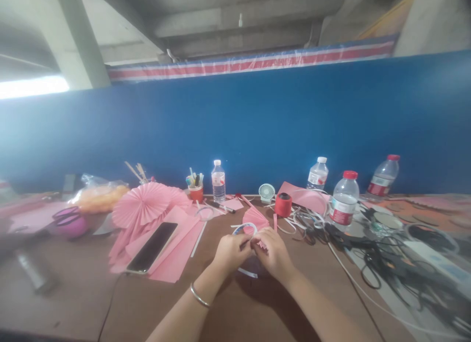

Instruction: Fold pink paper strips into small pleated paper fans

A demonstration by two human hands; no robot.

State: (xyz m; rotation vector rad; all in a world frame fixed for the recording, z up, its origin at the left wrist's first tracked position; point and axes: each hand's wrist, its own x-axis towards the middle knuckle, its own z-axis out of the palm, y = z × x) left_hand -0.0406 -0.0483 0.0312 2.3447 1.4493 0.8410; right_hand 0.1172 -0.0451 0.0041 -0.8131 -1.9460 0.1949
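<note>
My left hand (231,251) and my right hand (272,251) meet above the brown table, fingers bent and pinched together. Between them is a ring with a white and blue rim (246,226), which looks like a roll of tape; my fingers cover much of it. Both hands appear to grip it, though the exact fingertip contact is hidden. A short white strip (248,273) shows just below the hands. Right behind the fingers lies a pleated pink paper fan (254,217), partly covered by them.
Left of the hands, a phone (152,248) rests on pink paper sheets (178,256) beside larger pleated fans (145,209). A pen cup (196,192), bottle (218,182), small fan (267,192) and red round object (283,205) stand behind. Tangled cables (379,253) and bottles (345,199) crowd the right.
</note>
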